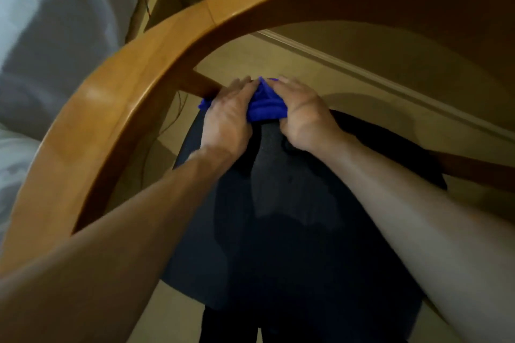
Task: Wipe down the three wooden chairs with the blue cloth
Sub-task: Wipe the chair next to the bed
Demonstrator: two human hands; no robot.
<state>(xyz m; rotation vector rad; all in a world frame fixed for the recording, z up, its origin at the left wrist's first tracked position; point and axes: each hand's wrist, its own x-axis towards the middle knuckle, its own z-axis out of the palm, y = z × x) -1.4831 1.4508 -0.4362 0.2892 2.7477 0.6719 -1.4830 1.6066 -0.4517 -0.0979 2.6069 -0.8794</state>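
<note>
From the head view, one wooden chair [117, 108] is showing, its curved rail arching over one dark seat [278, 203]. Two hands are working at the seat's far edge: the left hand [228, 117] and right hand [303, 117] are both gripping one blue cloth [264, 108] (bunched between them). Pale floor [320, 78] is lying open beyond.

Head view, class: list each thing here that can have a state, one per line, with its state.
Blue cloth: bunched, held at the seat's far edge.
Left hand: gripping the cloth.
Right hand: gripping the cloth.
Wooden chair: upright, curved rail above the hands.
Dark seat: under both forearms.
</note>
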